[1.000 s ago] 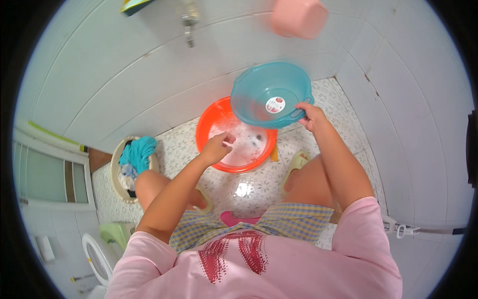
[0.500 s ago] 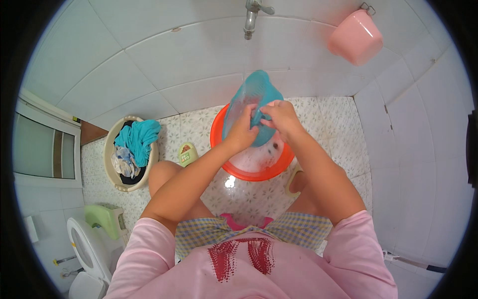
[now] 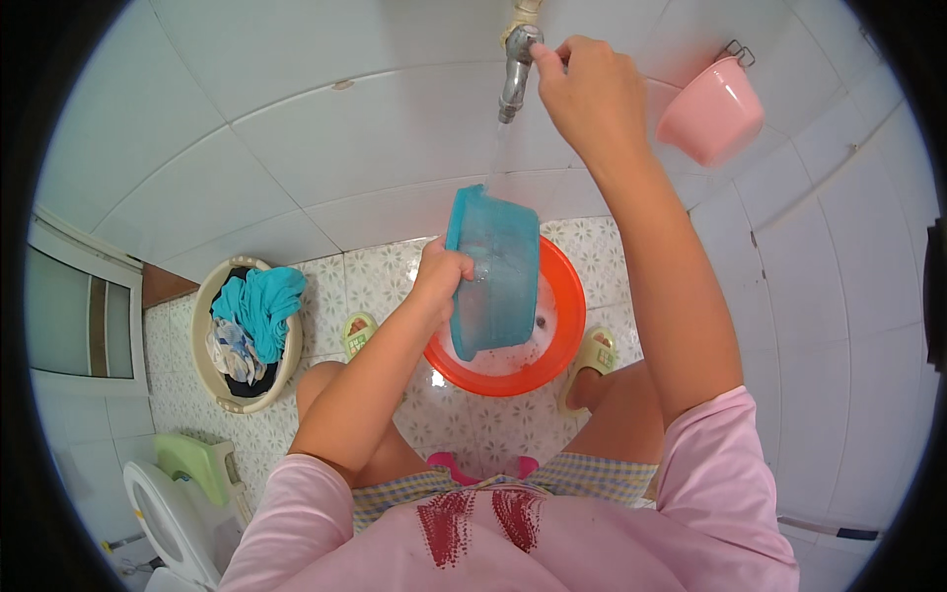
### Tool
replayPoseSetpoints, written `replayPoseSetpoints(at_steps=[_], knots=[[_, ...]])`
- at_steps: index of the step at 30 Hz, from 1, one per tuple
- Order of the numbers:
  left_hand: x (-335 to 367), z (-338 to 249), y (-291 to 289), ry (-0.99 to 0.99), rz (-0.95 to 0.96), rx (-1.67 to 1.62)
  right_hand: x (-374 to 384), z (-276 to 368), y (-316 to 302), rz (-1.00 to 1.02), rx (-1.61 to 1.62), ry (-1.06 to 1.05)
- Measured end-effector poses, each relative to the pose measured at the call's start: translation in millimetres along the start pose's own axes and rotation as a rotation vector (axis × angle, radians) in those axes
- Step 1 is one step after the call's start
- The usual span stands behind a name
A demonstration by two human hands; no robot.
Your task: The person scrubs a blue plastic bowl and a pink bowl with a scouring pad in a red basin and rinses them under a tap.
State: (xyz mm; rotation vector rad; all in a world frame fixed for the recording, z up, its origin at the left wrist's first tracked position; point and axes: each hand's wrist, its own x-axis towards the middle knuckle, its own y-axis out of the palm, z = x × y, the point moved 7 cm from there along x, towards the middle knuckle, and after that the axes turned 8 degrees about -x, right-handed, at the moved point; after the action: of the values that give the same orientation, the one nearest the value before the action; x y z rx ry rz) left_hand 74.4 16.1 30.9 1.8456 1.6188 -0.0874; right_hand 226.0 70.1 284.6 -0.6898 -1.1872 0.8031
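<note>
A translucent blue basin (image 3: 498, 271) is tipped on its side above an orange-red basin (image 3: 560, 340). My left hand (image 3: 440, 274) is closed on the blue basin's rim at its left edge. Up at the wall, my right hand (image 3: 592, 84) grips the handle of a metal tap (image 3: 515, 74), with the thumb beside the tap body; the handle is mostly hidden. A thin stream of water (image 3: 496, 163) runs from the spout toward the blue basin's upper edge. Suds (image 3: 473, 357) lie in the orange-red basin, with a small dark spot among them.
To the left stands a beige laundry tub (image 3: 202, 340) heaped with turquoise, white and dark clothes (image 3: 261, 306). A pink dipper (image 3: 715, 113) hangs on the right of the tiled wall. A toilet (image 3: 163, 513) and a green stool (image 3: 192, 464) are at the lower left.
My right hand has gone from the blue basin up to the tap. My left hand now holds the basin turned on its side, and water is running.
</note>
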Motion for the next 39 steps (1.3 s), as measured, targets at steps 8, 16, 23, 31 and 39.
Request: replayPoseSetpoints(at_steps=[8,16,23,31,39], knots=[[8.8,6.0,-0.6,0.030,0.002,-0.008,-10.3,32.4,7.8,-0.144,-0.097,-0.310],[14.4,6.9,-13.6,0.052,-0.013,0.059,-218.6,-223.0,96.4,-0.461,0.761,0.795],[34.3,46.1,-18.6,0.022,-0.078,0.226,-562.4,-352.0,332.8,0.545,0.323,1.267],[32.4,58.3,-51.2,0.083,-0.302,0.311,-467.4,-266.5,376.8,-0.140,1.349,1.294],[46.7,51.0,-62.5,0.109,-0.342,0.568,-448.9,-364.8,330.0,-0.301,0.281,1.334]])
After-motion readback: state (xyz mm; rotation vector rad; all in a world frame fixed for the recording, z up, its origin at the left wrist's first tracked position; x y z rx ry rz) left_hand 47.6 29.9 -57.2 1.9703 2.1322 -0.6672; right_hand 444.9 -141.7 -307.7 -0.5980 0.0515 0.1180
